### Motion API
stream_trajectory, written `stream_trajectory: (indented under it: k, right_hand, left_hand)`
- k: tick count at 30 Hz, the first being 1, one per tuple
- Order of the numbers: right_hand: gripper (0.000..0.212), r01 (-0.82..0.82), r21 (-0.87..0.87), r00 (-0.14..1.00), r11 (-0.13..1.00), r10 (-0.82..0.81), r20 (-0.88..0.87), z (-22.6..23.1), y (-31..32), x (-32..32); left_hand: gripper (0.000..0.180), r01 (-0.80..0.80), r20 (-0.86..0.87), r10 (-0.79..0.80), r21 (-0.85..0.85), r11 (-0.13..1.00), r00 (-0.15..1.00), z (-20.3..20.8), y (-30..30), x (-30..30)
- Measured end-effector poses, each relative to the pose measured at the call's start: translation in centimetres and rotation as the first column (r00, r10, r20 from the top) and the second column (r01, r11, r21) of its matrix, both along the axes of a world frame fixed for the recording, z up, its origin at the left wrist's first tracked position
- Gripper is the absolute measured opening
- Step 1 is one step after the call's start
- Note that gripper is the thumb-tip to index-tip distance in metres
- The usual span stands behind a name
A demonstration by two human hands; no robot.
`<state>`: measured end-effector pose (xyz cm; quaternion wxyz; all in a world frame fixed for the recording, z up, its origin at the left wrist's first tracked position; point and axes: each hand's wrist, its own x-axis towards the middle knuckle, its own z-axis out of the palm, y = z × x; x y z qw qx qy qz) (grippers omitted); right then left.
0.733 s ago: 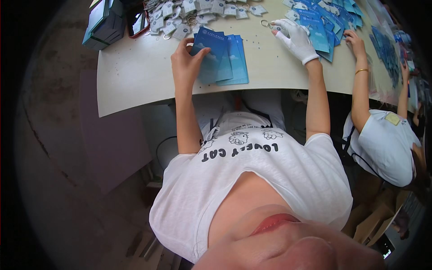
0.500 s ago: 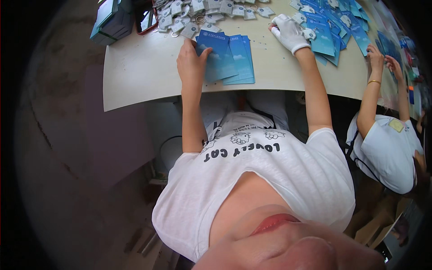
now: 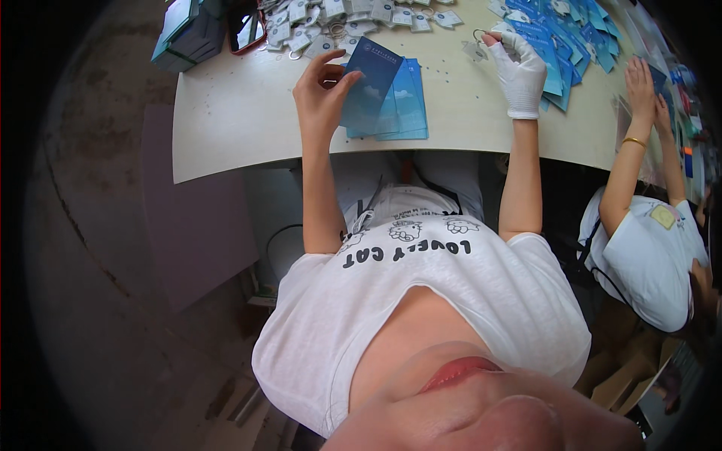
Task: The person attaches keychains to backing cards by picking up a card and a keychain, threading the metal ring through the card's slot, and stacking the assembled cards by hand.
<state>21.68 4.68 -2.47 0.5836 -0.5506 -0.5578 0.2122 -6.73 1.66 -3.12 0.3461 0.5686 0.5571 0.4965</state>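
Note:
My left hand point(image 3: 322, 89) is closed on the edge of a blue card point(image 3: 370, 84) with a cloud print, held tilted above the table. Under and to the right of it lies a small stack of similar blue cards point(image 3: 410, 109). A white fingerless-looking glove covers my right hand point(image 3: 519, 75), its bare fingertips pinching a keychain point(image 3: 475, 51) with a metal ring and a small pale tag. The keychain hangs over the table, apart from the card. A heap of white-tagged keychains point(image 3: 316, 30) lies at the far side, beyond my left hand.
Blue cards with keychains on them form a pile point(image 3: 560, 52) at the far right. A phone point(image 3: 247, 31) and banded stacks of cards point(image 3: 184, 46) stand at the table's point(image 3: 233, 128) far left. A co-worker's hands point(image 3: 641, 89) work at the right.
My left hand has lifted the top card off the stack and tilted it. My right hand has drawn back from the table, raising a keychain in its fingertips.

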Motion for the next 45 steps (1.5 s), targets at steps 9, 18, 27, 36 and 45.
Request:
stream_trajectory:
  k: [9,18,27,36,45]
  right_hand:
    - [0.011,-0.251,0.099,0.927,0.963,0.268,-0.26,3.3,-3.6,-5.8]
    - [0.01,-0.297,0.053,0.86,0.953,0.291,-0.419,3.9,-4.2,-9.2]
    - [0.03,-0.221,0.332,0.797,0.917,0.366,-0.48,3.4,-4.2,-10.6]
    - [0.053,-0.444,0.144,0.769,0.884,0.459,-0.444,7.1,-4.4,-10.4]
    - [0.05,-0.312,-0.013,0.933,0.95,0.304,-0.189,4.6,-2.0,-0.4]
  left_hand:
    - [0.012,-0.027,0.532,-0.111,0.244,0.969,0.839,0.8,-0.3,2.7]
    - [0.018,0.145,0.696,-0.269,0.234,0.961,0.666,2.6,-2.1,6.3]
    - [0.017,0.023,0.682,-0.218,0.283,0.959,0.698,3.6,-2.5,7.5]
    - [0.021,0.025,0.584,-0.23,0.338,0.941,0.779,3.1,-1.7,7.4]
    - [0.048,0.068,-0.36,0.082,0.385,0.92,0.929,-1.0,-0.7,5.0]
